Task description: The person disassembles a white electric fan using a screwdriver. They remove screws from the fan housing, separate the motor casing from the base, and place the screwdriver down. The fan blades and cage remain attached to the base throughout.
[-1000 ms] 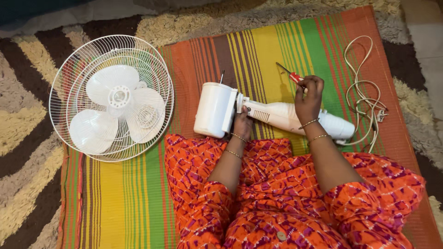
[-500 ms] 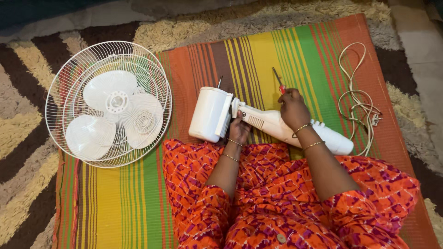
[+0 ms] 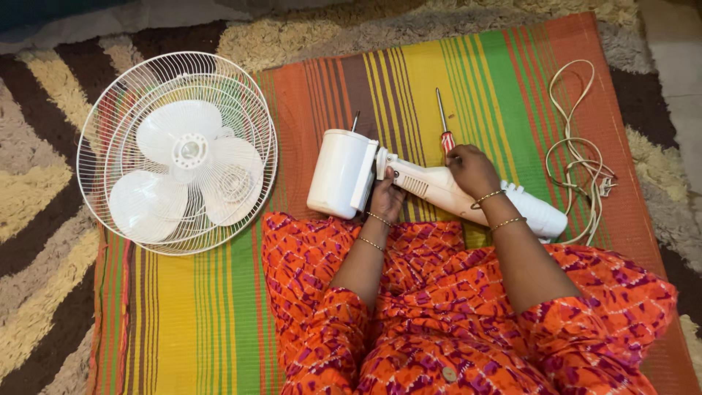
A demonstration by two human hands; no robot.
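Striped mat (image 3: 183,322) on the floor, fan body (image 3: 409,183) across my lap. Left hand (image 3: 386,197) grips its neck, right hand (image 3: 472,168) closed around the screwdriver (image 3: 443,126). Plastic's probably light and slick, so I'd hold the neck.

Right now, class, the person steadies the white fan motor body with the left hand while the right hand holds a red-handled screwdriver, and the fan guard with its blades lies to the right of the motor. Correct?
Not quite. In the head view the fan guard with its blades lies to the left of the fan motor body, not the right. The left hand steadies the motor; the right hand holds the red-handled screwdriver.
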